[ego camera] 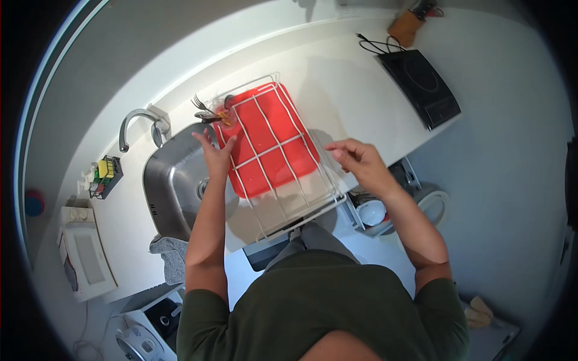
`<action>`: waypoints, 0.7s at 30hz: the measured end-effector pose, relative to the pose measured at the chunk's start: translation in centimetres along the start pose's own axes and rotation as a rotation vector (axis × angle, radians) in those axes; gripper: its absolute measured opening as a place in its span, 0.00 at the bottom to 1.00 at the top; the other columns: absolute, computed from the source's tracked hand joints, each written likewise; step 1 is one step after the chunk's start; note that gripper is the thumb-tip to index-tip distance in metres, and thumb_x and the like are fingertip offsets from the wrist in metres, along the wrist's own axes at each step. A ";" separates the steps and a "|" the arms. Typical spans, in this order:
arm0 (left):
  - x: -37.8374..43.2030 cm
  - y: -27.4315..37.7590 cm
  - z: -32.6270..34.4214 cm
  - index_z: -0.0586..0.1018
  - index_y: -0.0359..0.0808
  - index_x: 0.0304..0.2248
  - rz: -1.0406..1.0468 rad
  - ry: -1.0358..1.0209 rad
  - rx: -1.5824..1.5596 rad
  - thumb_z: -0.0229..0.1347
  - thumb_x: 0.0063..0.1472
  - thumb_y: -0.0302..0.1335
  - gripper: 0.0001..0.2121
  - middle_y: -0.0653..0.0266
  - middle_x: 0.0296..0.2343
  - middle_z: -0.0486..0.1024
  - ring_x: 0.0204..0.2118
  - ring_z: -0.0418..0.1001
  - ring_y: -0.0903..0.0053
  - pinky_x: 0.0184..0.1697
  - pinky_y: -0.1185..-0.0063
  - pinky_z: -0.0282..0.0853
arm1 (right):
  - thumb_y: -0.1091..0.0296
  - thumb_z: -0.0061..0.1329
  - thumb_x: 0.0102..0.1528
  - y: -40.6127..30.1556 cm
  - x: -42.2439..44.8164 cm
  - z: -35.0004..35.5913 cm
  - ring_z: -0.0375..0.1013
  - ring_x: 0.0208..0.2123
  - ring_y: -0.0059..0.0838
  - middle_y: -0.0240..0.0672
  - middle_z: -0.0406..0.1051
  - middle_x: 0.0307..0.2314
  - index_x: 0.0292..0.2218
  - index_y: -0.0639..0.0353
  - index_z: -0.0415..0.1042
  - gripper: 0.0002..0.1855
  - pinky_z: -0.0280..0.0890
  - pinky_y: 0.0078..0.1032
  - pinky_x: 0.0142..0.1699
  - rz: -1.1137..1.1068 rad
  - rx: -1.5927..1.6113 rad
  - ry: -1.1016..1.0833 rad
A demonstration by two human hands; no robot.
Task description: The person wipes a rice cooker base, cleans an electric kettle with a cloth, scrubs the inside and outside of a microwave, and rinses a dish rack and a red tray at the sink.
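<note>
A white wire dish rack [281, 145] stands on the counter, with a red plastic tray [266, 131] beneath its bars. My left hand [216, 151] is raised between the steel sink [174, 176] and the rack's left side, fingers spread, holding nothing. Just beyond it, a clear cup [227, 118] at the tray's back left corner holds a fork [202, 104] and other cutlery. To the right of the rack hangs my right hand [359, 162], thumb and forefinger apart and the other fingers curled; nothing shows in it.
A chrome faucet [135, 115], sponge caddy [107, 176] and grey cloth [170, 257] surround the sink. A white microwave [88, 252] stands at left. On the right are a black induction cooktop [422, 88] and knife block [405, 28]. Below the counter, a pulled-out drawer [372, 228] holds bowls.
</note>
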State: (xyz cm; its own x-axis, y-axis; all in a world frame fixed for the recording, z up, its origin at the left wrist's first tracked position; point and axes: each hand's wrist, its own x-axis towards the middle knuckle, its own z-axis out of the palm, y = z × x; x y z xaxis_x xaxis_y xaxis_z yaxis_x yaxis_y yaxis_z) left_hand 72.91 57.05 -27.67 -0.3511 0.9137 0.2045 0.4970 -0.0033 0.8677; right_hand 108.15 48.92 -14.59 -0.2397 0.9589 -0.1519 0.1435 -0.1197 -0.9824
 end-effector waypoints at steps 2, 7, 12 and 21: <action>2.5 0.0 1.7 0.30 0.26 0.57 0.060 0.072 -0.033 0.67 0.43 0.34 0.58 0.47 0.53 0.57 0.54 0.59 0.64 0.59 0.74 0.49 | 0.66 0.49 0.54 6.7 2.2 0.5 0.67 0.28 0.19 0.33 0.71 0.26 0.39 0.60 0.74 0.12 0.63 0.18 0.35 -0.023 -0.170 0.099; 4.2 1.8 3.3 0.49 0.25 0.54 0.011 0.068 -0.435 0.67 0.42 0.24 0.45 0.53 0.44 0.66 0.46 0.66 0.72 0.50 0.78 0.63 | 0.66 0.49 0.55 10.6 3.1 2.7 0.65 0.27 0.17 0.29 0.69 0.26 0.39 0.60 0.74 0.11 0.62 0.16 0.34 0.066 -0.170 0.046; 6.5 -1.0 4.7 0.63 0.32 0.44 -0.072 0.092 -0.539 0.63 0.46 0.20 0.27 0.63 0.38 0.70 0.39 0.70 0.79 0.44 0.82 0.67 | 0.69 0.50 0.53 10.9 6.3 2.8 0.67 0.28 0.17 0.31 0.67 0.27 0.38 0.61 0.73 0.10 0.62 0.16 0.35 -0.032 -0.157 0.019; 3.4 4.5 0.7 0.62 0.33 0.50 -0.229 -0.100 -0.729 0.63 0.48 0.24 0.30 0.63 0.42 0.68 0.46 0.67 0.77 0.49 0.79 0.64 | 0.71 0.60 0.41 4.9 18.1 14.1 0.65 0.46 0.39 0.47 0.58 0.46 0.55 0.63 0.51 0.44 0.63 0.30 0.49 -0.561 -0.334 -0.026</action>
State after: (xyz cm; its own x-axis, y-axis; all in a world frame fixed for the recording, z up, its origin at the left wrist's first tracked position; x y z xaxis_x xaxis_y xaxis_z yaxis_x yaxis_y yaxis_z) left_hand 74.55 60.42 -23.38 -0.2914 0.9562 -0.0276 -0.2400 -0.0451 0.9697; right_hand 91.02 62.04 -23.66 -0.3873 0.8455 0.3677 0.2792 0.4877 -0.8272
